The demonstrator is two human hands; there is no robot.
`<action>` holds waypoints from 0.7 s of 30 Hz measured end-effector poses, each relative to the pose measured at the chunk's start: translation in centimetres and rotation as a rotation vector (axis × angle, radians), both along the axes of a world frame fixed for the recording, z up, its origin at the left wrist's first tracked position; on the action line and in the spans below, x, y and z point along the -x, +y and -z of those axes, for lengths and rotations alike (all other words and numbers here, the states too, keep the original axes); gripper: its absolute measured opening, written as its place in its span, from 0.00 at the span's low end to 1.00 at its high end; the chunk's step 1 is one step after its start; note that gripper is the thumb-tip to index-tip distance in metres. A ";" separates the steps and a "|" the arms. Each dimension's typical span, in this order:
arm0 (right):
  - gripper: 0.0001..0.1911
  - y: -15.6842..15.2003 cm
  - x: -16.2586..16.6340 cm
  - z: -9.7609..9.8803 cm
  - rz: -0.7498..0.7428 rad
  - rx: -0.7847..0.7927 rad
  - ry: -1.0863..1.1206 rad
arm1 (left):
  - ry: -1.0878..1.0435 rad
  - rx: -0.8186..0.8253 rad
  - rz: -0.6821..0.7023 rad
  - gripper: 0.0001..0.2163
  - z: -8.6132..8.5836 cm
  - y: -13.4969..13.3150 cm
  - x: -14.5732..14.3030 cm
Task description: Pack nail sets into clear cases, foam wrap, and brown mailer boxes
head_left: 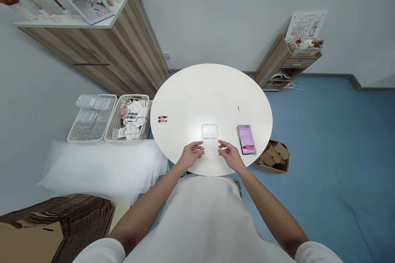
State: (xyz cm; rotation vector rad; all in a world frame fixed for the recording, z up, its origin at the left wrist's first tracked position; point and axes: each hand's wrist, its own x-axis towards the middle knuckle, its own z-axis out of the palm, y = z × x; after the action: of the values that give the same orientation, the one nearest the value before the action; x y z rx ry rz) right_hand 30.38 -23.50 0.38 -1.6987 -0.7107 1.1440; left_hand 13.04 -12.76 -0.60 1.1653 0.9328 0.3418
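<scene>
A small clear plastic box [210,139] lies open on the round white table [212,90], its lid flipped away from me. My left hand [191,154] pinches the box's left side with curled fingers. My right hand [228,153] grips its right side the same way. A small card of dark press-on nails [162,119] lies on the table to the left, apart from both hands.
A phone [247,139] lies on the table right of the box. Two white baskets [92,118] [131,118] stand on the left, one with clear boxes, one with cards. White foam sheets [101,168], flat cardboard [58,218] and a carton [274,156] sit on the floor around.
</scene>
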 end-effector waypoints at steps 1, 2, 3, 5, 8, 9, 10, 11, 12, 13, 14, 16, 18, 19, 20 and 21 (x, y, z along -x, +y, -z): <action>0.23 0.1 0.1 0.2 0.013 0.012 -0.014 | 0.006 0.002 0.001 0.21 0.3 0.1 -0.2; 0.24 0.2 0.2 0.5 0.028 0.026 -0.025 | 0.012 0.003 -0.002 0.21 0.6 0.2 -0.4; 0.24 0.4 0.3 0.9 0.044 0.040 -0.032 | 0.018 0.003 -0.010 0.21 1.0 0.3 -0.6; 0.25 0.8 0.3 1.7 0.075 0.070 -0.032 | 0.042 0.001 -0.036 0.21 1.9 0.5 -1.2; 0.25 1.3 0.0 3.4 0.096 0.119 -0.014 | 0.105 -0.005 -0.056 0.18 3.5 0.9 -2.0; 0.25 1.5 -0.1 4.0 0.096 0.133 -0.005 | 0.125 -0.005 -0.055 0.17 4.1 1.0 -2.2; 0.25 1.6 -0.2 4.5 0.094 0.146 0.002 | 0.141 -0.007 -0.056 0.16 4.6 1.0 -2.4; 0.25 1.7 -0.3 5.1 0.092 0.155 0.006 | 0.155 -0.011 -0.057 0.16 5.1 1.1 -2.5; 0.25 1.8 -0.4 5.6 0.089 0.163 0.007 | 0.167 -0.017 -0.056 0.16 5.6 1.1 -2.7; 0.25 1.9 -0.5 6.0 0.088 0.169 0.004 | 0.180 -0.027 -0.052 0.16 6.0 1.1 -2.8; 0.25 1.9 -0.6 6.4 0.087 0.175 -0.001 | 0.195 -0.039 -0.044 0.16 6.4 1.1 -2.9; 0.25 1.9 -0.8 7.1 0.084 0.187 -0.013 | 0.234 -0.069 -0.020 0.16 7.0 1.0 -3.0; 0.25 1.9 -0.8 7.7 0.073 0.198 -0.015 | 0.286 -0.105 -0.005 0.16 7.4 0.8 -3.2; 0.25 1.9 -0.9 7.9 0.064 0.204 -0.011 | 0.315 -0.124 -0.001 0.16 7.6 0.7 -3.2; 0.25 1.8 -0.9 8.2 0.054 0.207 -0.005 | 0.345 -0.145 -0.001 0.17 7.7 0.5 -3.3; 0.25 1.8 -0.9 8.4 0.043 0.207 0.002 | 0.371 -0.165 0.002 0.18 7.8 0.4 -3.4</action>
State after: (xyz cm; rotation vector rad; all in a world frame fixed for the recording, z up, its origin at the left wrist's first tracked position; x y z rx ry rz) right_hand 31.33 -21.66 -8.02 -1.8757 -0.5665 1.2232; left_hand 16.43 -12.36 -8.38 1.4101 1.2436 0.2055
